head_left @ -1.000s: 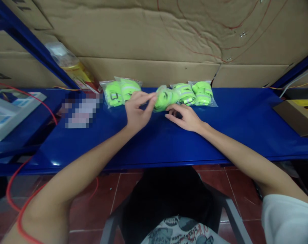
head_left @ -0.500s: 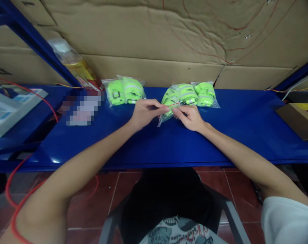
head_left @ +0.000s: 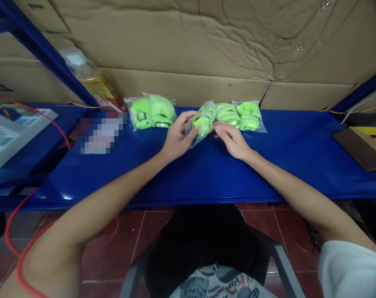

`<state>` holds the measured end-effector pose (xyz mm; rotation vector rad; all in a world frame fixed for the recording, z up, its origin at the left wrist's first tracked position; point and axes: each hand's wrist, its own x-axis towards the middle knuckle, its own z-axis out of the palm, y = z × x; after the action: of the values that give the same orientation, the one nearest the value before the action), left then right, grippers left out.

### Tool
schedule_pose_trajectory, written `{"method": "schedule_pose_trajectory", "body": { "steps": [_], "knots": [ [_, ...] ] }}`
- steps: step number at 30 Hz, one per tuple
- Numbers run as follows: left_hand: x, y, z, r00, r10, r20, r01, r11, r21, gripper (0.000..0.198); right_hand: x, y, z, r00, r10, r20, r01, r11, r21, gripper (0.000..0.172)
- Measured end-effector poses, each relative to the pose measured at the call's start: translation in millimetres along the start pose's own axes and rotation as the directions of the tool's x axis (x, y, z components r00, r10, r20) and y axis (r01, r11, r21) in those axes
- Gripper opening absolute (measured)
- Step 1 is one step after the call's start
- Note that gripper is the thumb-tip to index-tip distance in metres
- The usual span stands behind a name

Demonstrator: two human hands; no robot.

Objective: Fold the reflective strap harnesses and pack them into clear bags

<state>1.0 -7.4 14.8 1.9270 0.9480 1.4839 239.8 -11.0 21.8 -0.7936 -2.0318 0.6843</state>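
Both my hands meet at a small clear bag of neon-green straps (head_left: 202, 121) on the blue shelf (head_left: 206, 169). My left hand (head_left: 177, 136) curls round the bag's left side, fingers closed on it. My right hand (head_left: 231, 138) pinches the bag's near right edge with thumb and fingertips. Two more bagged green bundles (head_left: 239, 115) lie right of it against the cardboard wall. Another pair of bagged bundles (head_left: 151, 111) lies to the left.
A cardboard wall (head_left: 188, 54) backs the shelf. A clear bag with yellow contents (head_left: 88, 78) leans at the back left beside a blue post. A blurred patch (head_left: 101, 131) lies on the left, a white box (head_left: 10, 132) farther left, a brown carton (head_left: 363, 142) at right. A red cable (head_left: 26, 248) hangs below.
The bag was held stretched flat between both hands with its edge pinched; now it is bunched up and pushed back toward the other bundles, both hands moved slightly away from me.
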Motion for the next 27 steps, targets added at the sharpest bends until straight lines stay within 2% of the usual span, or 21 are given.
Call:
{"method": "schedule_pose_trajectory", "body": {
  "steps": [2, 4, 6, 8, 11, 14, 16, 19, 22, 27],
  "knots": [
    [4.2, -5.1, -3.3, 0.992, -0.065, -0.106, 0.06, 0.997, -0.049, 0.052, 2.1, 8.9, 0.1, 0.993, 0.098, -0.059, -0.09, 0.989, 0.119, 0.054],
    [9.2, -9.9, -7.9, 0.978, -0.113, -0.178, 0.091, 0.987, -0.131, 0.053, 5.4, 19.0, -1.7, 0.969, 0.199, -0.149, -0.169, 0.966, 0.197, 0.065],
    [13.2, -13.8, -12.2, 0.97, -0.145, -0.193, 0.099, 0.968, -0.231, 0.055, 8.9, 25.8, -4.9, 0.943, 0.272, -0.194, -0.222, 0.944, 0.245, 0.075],
    [15.1, -17.8, -14.7, 0.971, -0.181, -0.158, 0.128, 0.946, -0.298, 0.056, 11.6, 26.8, -8.2, 0.933, 0.32, -0.162, -0.259, 0.913, 0.314, 0.07],
    [14.2, -28.5, -14.5, 0.965, -0.233, -0.123, 0.19, 0.938, -0.291, 0.061, 13.7, 21.2, -11.2, 0.921, 0.357, -0.155, -0.255, 0.855, 0.452, 0.058],
    [11.6, -43.0, -12.3, 0.935, -0.288, -0.207, 0.223, 0.931, -0.288, 0.065, 14.5, 18.6, -12.7, 0.879, 0.367, -0.305, -0.185, 0.851, 0.491, 0.056],
    [10.3, -49.1, -11.2, 0.922, -0.321, -0.217, 0.245, 0.917, -0.316, 0.064, 15.0, 20.9, -14.1, 0.852, 0.359, -0.382, -0.151, 0.866, 0.477, 0.056],
    [9.4, -46.6, -9.3, 0.931, -0.339, -0.135, 0.277, 0.897, -0.344, 0.056, 15.4, 26.9, -17.8, 0.839, 0.342, -0.422, -0.133, 0.882, 0.451, 0.054],
    [8.4, -32.7, -6.6, 0.94, -0.337, -0.051, 0.3, 0.889, -0.346, 0.04, 15.4, 32.2, -24.7, 0.845, 0.304, -0.441, -0.117, 0.909, 0.401, 0.052],
    [5.7, -11.1, -4.4, 0.924, -0.321, 0.207, 0.379, 0.837, -0.394, 0.049, 14.3, 38.0, -38.4, 0.913, 0.2, -0.356, -0.154, 0.976, 0.154, 0.06]
  ]
}}
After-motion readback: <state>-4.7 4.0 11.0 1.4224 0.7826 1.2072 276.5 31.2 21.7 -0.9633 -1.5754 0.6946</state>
